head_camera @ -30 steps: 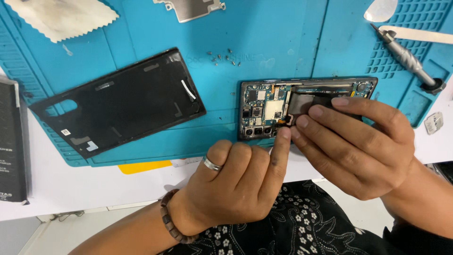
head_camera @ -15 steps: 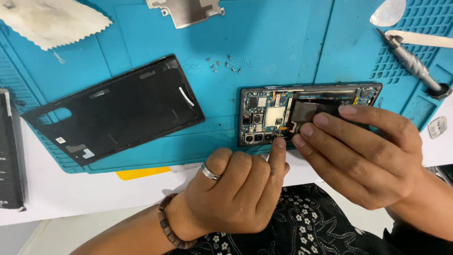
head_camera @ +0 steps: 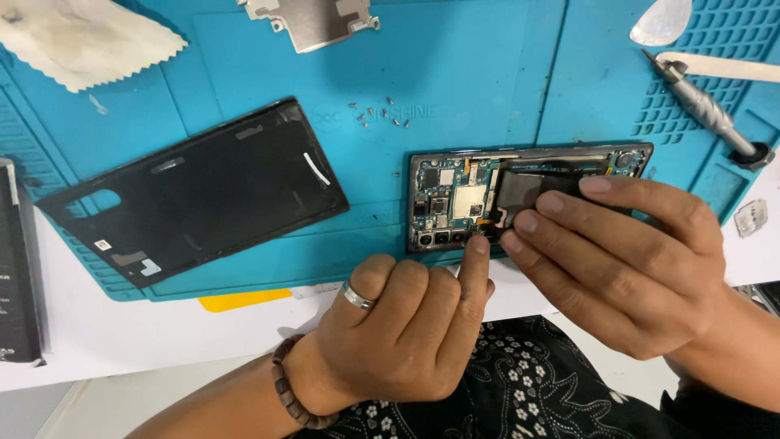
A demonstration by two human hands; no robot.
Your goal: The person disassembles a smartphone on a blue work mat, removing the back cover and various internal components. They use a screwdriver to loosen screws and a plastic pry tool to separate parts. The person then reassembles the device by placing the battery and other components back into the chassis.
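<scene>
Little has changed over the last second: our left hand (head_camera: 406, 325), curled, still presses its forefinger on the opened phone (head_camera: 455, 203) at the mat's (head_camera: 487, 73) five o'clock, while our right hand (head_camera: 626, 260) still steadies its battery end.

White table (head_camera: 122, 341) carries a blue work mat (head_camera: 487, 89) and a yellow pick (head_camera: 244, 300) poking out under the mat's front edge. Black box (head_camera: 18, 268) at far left edge. Small clear piece (head_camera: 750, 218) at right, beside the mat.
</scene>
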